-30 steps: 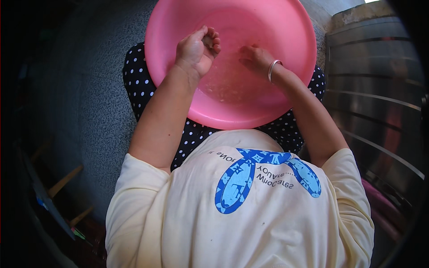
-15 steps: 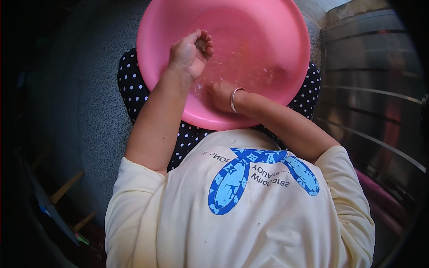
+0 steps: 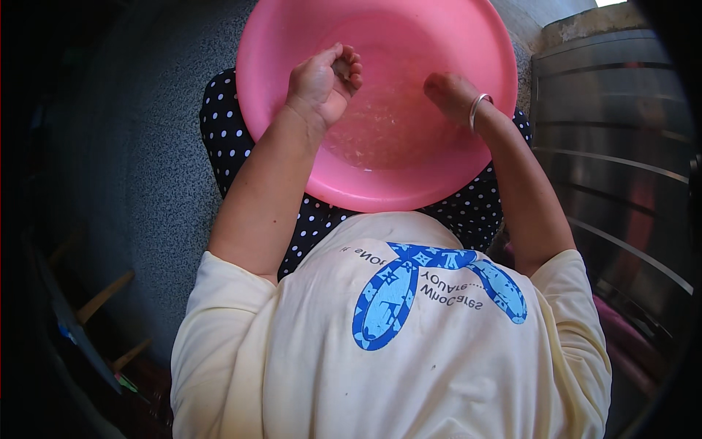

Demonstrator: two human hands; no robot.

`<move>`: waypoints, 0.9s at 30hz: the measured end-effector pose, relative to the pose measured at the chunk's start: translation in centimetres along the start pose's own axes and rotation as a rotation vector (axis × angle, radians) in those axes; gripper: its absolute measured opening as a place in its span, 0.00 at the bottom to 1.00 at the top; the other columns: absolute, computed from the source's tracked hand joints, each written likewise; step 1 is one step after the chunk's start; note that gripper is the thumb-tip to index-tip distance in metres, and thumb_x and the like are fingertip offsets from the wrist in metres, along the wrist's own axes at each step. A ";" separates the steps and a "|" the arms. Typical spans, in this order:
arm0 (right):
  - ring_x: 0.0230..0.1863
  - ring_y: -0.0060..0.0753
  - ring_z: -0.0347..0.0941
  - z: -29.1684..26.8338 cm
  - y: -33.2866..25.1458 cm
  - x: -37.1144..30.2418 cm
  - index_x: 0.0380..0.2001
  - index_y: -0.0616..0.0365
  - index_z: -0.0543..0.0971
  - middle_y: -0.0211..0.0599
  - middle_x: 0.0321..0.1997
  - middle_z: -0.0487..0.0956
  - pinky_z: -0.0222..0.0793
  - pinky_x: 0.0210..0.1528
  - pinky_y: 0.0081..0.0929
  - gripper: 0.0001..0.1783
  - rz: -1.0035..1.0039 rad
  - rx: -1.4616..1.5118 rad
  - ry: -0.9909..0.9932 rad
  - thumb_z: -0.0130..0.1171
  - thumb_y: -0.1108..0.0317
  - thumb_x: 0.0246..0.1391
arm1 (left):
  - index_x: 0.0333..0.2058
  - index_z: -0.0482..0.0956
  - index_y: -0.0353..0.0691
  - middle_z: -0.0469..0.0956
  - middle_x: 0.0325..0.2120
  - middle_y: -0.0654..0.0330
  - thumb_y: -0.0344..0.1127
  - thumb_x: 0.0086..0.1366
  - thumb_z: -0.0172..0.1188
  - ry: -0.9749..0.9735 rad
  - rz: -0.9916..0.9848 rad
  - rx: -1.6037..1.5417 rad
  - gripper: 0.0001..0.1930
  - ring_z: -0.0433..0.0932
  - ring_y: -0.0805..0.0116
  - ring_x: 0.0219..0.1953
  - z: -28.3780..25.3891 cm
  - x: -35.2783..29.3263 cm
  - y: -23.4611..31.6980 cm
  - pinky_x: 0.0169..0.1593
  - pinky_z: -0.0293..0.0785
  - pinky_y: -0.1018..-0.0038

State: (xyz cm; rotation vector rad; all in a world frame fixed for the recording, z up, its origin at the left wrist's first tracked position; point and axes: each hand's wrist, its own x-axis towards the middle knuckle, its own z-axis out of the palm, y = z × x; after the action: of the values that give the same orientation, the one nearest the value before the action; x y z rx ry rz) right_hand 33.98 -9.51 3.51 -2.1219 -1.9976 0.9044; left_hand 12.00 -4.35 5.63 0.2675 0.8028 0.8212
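Pink plastic forms the round basin [image 3: 380,102], which rests on the person's lap over a dark skirt [image 3: 227,146] with white dots, near the top centre of the head view. Shallow water with small pale grains covers the basin floor. The left hand [image 3: 322,84] is held over the left half of the basin, its forearm crossing the near rim. Its fingers [image 3: 349,69] are curled inward into a loose fist around a small pale clump; what the clump is made of cannot be told. The right hand [image 3: 450,91] reaches into the right half of the basin, with its forearm lying across the right rim. Its fingers are bent down toward the basin floor and are largely hidden behind the back of the hand, so it cannot be told whether they are open or closed, or whether they hold anything. A silver bangle [image 3: 479,108] circles the right wrist, just inside the rim. The two hands are well apart, with bare basin floor between them. A cream shirt [image 3: 395,351] with a blue print fills the lower part of the view. Grey speckled floor [image 3: 146,146] lies to the left of the basin. A ribbed metal surface [image 3: 614,146] stands to the right, close beside the right arm.
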 end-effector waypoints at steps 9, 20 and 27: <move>0.33 0.45 0.70 4.6 -4.0 -2.2 0.28 0.64 0.71 0.51 0.29 0.73 0.66 0.35 0.32 0.10 -0.151 -0.114 -0.358 0.48 0.67 0.43 | 0.25 0.69 0.37 0.70 0.21 0.61 0.32 0.59 0.44 0.004 0.002 -0.008 0.08 0.68 0.71 0.24 0.3 0.1 0.1 0.30 0.65 0.77; 0.33 0.48 0.70 8.9 -9.3 -3.9 0.32 0.63 0.71 0.51 0.27 0.73 0.64 0.37 0.34 0.12 -0.197 0.087 -0.274 0.43 0.67 0.47 | 0.24 0.69 0.37 0.70 0.20 0.60 0.32 0.59 0.45 0.022 -0.009 -0.002 0.07 0.68 0.70 0.24 0.1 0.2 0.1 0.28 0.66 0.78; 0.38 0.43 0.68 5.6 -4.5 -3.4 0.36 0.67 0.69 0.52 0.37 0.71 0.63 0.43 0.38 0.15 -0.070 1.543 -0.583 0.43 0.68 0.48 | 0.25 0.69 0.37 0.70 0.20 0.60 0.32 0.58 0.45 -0.022 -0.013 -0.012 0.07 0.68 0.70 0.24 -0.1 0.3 0.0 0.29 0.66 0.78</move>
State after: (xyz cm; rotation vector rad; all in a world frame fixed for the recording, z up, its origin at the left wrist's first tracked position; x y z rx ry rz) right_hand 27.45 -13.92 2.11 -0.8895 -0.7090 2.1495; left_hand 12.03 -4.14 5.46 0.2596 0.7782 0.8095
